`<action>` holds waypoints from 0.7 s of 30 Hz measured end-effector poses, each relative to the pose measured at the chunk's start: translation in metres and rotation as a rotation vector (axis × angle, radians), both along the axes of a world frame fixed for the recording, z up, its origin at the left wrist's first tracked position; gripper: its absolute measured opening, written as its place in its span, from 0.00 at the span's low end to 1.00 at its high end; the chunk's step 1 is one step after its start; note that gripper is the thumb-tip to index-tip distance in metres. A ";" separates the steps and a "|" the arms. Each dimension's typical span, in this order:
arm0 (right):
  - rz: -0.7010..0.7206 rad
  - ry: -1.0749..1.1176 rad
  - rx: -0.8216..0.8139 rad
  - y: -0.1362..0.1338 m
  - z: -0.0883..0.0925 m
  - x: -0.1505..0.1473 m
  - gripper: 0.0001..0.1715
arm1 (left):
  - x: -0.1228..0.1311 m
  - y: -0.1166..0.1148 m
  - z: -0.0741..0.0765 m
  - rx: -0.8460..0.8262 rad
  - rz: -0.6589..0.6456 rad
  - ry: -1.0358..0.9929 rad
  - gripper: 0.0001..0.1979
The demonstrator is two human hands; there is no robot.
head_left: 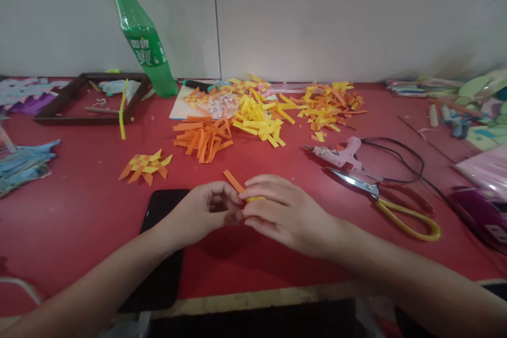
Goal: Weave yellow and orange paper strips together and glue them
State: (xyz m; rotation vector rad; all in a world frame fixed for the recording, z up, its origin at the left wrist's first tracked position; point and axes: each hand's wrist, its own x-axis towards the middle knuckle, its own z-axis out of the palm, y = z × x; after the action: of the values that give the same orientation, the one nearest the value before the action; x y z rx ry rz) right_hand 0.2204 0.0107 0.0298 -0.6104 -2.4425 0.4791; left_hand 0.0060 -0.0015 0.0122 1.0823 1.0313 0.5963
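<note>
Near middle of red tabletop (253, 269), right hand (287, 211) grasps orange strip (233, 180) and yellow strip (255, 199); left hand (216, 207) touches in, grip partly hidden, can't tell. Loose pinch could let strips slip apart.

Head-worn view, forward and down, near tabletop (91, 211)

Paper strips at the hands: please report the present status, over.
Left-hand grip, right-hand grip: close together, exact hold hidden. Orange paper strip, yellow paper strip: partly covered. Black phone beneath left forearm.
</note>
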 end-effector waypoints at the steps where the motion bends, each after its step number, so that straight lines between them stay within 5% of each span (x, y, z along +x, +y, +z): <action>1: 0.017 -0.008 0.059 0.000 -0.001 0.002 0.05 | 0.001 0.000 0.002 -0.014 -0.009 0.001 0.14; 11: 0.036 0.095 0.022 -0.001 -0.013 0.028 0.04 | 0.024 0.000 0.016 -0.131 -0.011 -0.053 0.15; 16: 0.017 0.086 -0.082 0.005 -0.004 0.033 0.05 | 0.031 0.004 0.015 -0.114 0.014 -0.037 0.15; 18: 0.014 0.081 -0.112 0.007 0.000 0.034 0.06 | 0.031 0.002 0.014 -0.026 0.018 0.009 0.13; 21: -0.020 0.111 -0.191 0.010 0.002 0.034 0.05 | 0.028 -0.005 0.011 0.349 0.012 0.258 0.08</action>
State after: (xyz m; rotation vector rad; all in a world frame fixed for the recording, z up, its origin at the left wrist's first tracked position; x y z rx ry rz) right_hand 0.2542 0.0204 0.0316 -0.6681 -2.3002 0.7241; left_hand 0.0345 -0.0062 0.0228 1.4899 1.1841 0.6745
